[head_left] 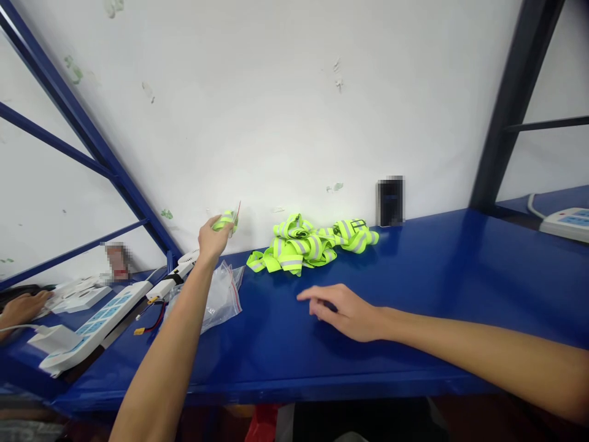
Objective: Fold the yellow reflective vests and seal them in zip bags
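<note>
My left hand (212,238) is raised near the wall, its fingers closed around a rolled neon-yellow reflective strap (225,221). A clear edge with a red line shows at the strap, seemingly a zip bag around it. Over the blue table my right hand (347,312) has its index finger stretched out to the left and the others partly bent. A small dark patch shows between its fingers; I cannot tell what it is. Just beyond it lies a tangled heap of neon-yellow reflective straps (304,245). Clear zip bags (223,301) lie beneath my left forearm.
A power strip (103,322) with a white plug runs along the left side of the blue table (414,276). Beside it are a white device (161,288) and a yellow connector (139,331). Another person's hand (25,309) is at far left. A dark box (391,201) leans on the wall.
</note>
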### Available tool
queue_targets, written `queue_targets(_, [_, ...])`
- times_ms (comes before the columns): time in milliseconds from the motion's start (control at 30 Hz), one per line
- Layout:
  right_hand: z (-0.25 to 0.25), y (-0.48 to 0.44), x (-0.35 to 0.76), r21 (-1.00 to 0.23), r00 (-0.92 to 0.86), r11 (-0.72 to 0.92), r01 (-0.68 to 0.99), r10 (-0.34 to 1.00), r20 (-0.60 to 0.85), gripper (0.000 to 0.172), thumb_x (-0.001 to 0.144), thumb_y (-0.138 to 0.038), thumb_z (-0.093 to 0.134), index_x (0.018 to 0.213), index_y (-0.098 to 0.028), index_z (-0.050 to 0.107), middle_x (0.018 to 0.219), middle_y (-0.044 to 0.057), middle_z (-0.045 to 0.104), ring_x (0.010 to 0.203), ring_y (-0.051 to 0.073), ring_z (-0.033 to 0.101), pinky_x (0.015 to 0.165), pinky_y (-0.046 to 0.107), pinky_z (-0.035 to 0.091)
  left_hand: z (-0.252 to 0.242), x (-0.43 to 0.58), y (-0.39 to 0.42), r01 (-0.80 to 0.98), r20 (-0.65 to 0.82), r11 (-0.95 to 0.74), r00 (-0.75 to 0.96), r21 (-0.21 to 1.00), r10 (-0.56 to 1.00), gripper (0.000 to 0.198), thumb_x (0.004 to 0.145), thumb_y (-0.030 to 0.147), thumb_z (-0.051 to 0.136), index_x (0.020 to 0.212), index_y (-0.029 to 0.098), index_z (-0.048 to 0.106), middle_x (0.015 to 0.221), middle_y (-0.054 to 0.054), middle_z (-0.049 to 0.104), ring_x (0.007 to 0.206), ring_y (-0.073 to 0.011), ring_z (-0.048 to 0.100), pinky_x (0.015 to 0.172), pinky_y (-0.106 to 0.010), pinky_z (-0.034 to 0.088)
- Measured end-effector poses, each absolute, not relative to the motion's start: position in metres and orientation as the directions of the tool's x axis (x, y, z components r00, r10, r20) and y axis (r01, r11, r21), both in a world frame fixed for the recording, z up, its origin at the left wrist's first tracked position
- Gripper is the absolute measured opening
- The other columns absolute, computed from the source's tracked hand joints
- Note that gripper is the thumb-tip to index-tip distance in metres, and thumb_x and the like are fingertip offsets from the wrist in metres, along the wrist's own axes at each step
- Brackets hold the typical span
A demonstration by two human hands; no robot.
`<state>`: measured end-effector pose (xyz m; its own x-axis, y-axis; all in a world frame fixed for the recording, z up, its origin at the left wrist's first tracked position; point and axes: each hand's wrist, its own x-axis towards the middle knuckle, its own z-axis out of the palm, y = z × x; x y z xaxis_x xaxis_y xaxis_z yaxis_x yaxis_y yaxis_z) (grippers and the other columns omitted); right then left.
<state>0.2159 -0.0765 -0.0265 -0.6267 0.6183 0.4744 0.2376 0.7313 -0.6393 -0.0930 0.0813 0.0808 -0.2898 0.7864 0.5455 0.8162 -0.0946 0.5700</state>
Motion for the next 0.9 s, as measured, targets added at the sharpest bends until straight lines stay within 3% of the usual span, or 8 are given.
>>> queue_targets(100, [-0.025,-0.071,0.213,-0.846,-0.488,0.530,0.056,0.754,0.440,0.035,0.098,-0.034,0.042,0.130,-0.021,0.048,0.105,0.007,0.064,0.084,0.016,0.065,0.078,0.030,0.051,0.071,-0.038,0.021,0.860,0.743,-0.348,-0.052,0.373,0.668,0.053,0.079,0.046,0.060,0.126,0.022,0.059,0.131,-0.009,0.057,0.124,-0.0275,0.049,0.104,-0.042,0.037])
queue_targets(233, [-0.025,-0.066,0.213,-0.884,-0.335,0.444,-0.148,0.818,0.467,0.028,0.096,-0.041,0.044,0.109,-0.019,0.057,0.102,0.006,0.063,0.090,0.020,0.064,0.083,0.035,0.051,0.023,0.028,-0.060,0.840,0.800,-0.530,0.238,0.115,0.551,0.041,0.078,0.043,0.065,0.117,0.030,0.064,0.136,-0.008,0.049,0.127,-0.0313,0.042,0.105,-0.052,0.032])
queue_targets(367, [-0.024,-0.066,0.221,-0.869,-0.319,0.493,-0.049,0.817,0.481,0.028,0.096,-0.041,0.044,0.089,-0.018,0.059,0.086,0.003,0.063,0.083,0.020,0.060,0.079,0.033,0.048,-0.004,0.045,-0.083,0.732,0.740,-0.675,0.401,0.095,0.540,0.058,0.075,0.040,0.069,0.128,0.022,0.053,0.137,-0.014,0.046,0.127,-0.0331,0.040,0.104,-0.054,0.033])
queue_targets(433, [-0.022,-0.063,0.226,-0.844,-0.280,0.531,0.079,0.824,0.493,0.029,0.097,-0.040,0.043,0.086,-0.019,0.059,0.081,0.001,0.061,0.078,0.019,0.057,0.074,0.031,0.045,0.000,0.041,-0.073,0.645,0.758,-0.755,0.434,0.116,0.487,0.048,0.080,0.033,0.066,0.125,0.023,0.053,0.132,-0.013,0.051,0.125,-0.0291,0.045,0.103,-0.051,0.036])
queue_targets(533, [-0.022,-0.055,0.232,-0.758,-0.213,0.592,0.273,0.806,0.553,0.027,0.096,-0.038,0.043,0.085,-0.019,0.059,0.078,0.000,0.058,0.074,0.017,0.053,0.071,0.029,0.039,0.012,0.037,-0.050,0.439,0.800,-0.897,0.520,0.051,0.300,0.028,0.083,0.022,0.064,0.110,0.025,0.060,0.119,-0.007,0.062,0.117,-0.0222,0.053,0.101,-0.044,0.042])
queue_targets(633, [-0.023,-0.049,0.236,-0.741,-0.223,0.596,0.309,0.803,0.553,0.025,0.096,-0.035,0.044,0.082,-0.019,0.057,0.078,0.000,0.058,0.074,0.016,0.052,0.069,0.028,0.037,0.015,0.038,-0.033,0.326,0.835,-0.945,0.523,-0.010,0.171,0.014,0.079,0.018,0.067,0.091,0.023,0.063,0.102,-0.004,0.069,0.110,-0.0212,0.059,0.097,-0.041,0.047])
queue_targets(767, [-0.021,-0.050,0.237,-0.765,-0.278,0.590,0.258,0.804,0.526,0.023,0.095,-0.034,0.045,0.080,-0.019,0.054,0.073,-0.002,0.053,0.069,0.015,0.048,0.067,0.027,0.036,0.006,0.038,-0.032,0.369,0.839,-0.925,0.528,-0.090,0.129,0.015,0.071,0.023,0.068,0.083,0.021,0.061,0.101,-0.007,0.070,0.115,-0.0280,0.058,0.094,-0.045,0.048])
queue_targets(900, [-0.016,-0.052,0.236,-0.778,-0.342,0.598,0.193,0.784,0.518,0.019,0.091,-0.032,0.051,0.078,-0.019,0.054,0.083,0.000,0.053,0.084,0.017,0.050,0.081,0.030,0.037,0.000,0.041,-0.044,0.547,0.817,-0.823,0.539,-0.155,0.204,0.014,0.074,0.026,0.065,0.087,0.021,0.060,0.106,-0.006,0.070,0.118,-0.0288,0.057,0.101,-0.048,0.042])
